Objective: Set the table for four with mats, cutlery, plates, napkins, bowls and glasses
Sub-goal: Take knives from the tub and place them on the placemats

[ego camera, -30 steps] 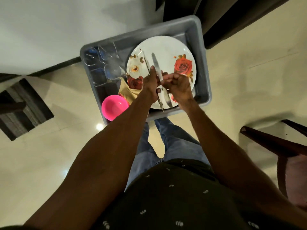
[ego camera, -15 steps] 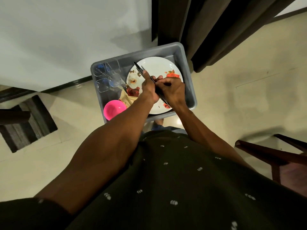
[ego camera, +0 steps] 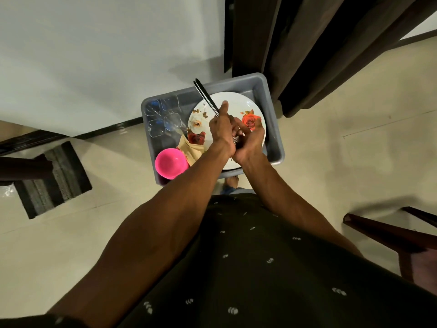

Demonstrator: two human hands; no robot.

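The left hand (ego camera: pixel 221 129) is gripping a bundle of cutlery (ego camera: pixel 205 97), its fingers curling round the handles and the thumb lying straight along them, while the dark ends are sticking up and away over the far-left part of the tub (ego camera: pixel 272 110). The right hand (ego camera: pixel 248 143) is pressing against the left one, its fingers curling round the near ends of the same cutlery, so both hands are holding the bundle above the plate (ego camera: pixel 236 100). The plate, white with rose prints, is lying in the right part of the grey tub on the floor. Clear glasses (ego camera: pixel 163 117) are standing in the tub's far-left corner, a pink bowl (ego camera: pixel 170 163) is sitting at its near-left corner, and a tan napkin (ego camera: pixel 190 149) is lying between bowl and plate. A chair (ego camera: pixel 390 235) is standing to the right, and a striped mat (ego camera: pixel 53 178) is lying to the left.
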